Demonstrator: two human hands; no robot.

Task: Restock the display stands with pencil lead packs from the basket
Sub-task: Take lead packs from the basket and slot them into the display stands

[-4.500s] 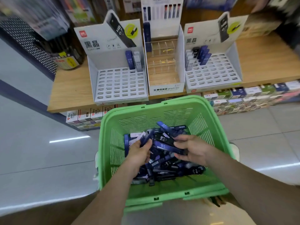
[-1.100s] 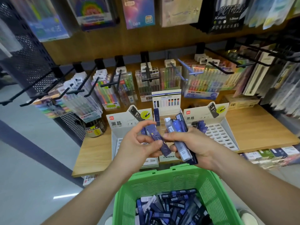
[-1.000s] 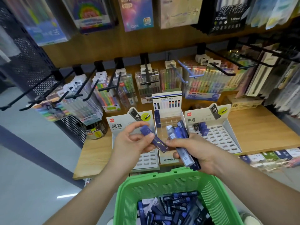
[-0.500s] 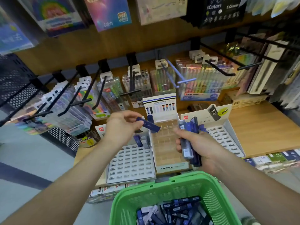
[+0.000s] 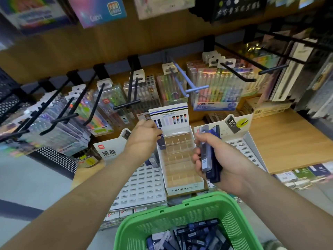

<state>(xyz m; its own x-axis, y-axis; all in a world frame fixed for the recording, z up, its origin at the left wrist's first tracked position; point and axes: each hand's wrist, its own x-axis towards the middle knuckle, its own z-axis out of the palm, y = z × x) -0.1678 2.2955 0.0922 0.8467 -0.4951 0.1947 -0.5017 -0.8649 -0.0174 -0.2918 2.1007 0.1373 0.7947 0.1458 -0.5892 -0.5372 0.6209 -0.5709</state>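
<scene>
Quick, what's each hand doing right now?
Left hand: pinching one lead pack at the middle stand.
Right hand: gripping a bunch of lead packs.

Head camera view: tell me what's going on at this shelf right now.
A person is restocking pencil lead packs. The left hand pinches a single dark blue pack at the back left corner of the MONO stand, whose clear compartments look nearly all empty. The right hand grips a bundle of packs upright by that stand's right side. The green basket below holds many loose packs; the white slotted stand on the left has mostly empty slots.
</scene>
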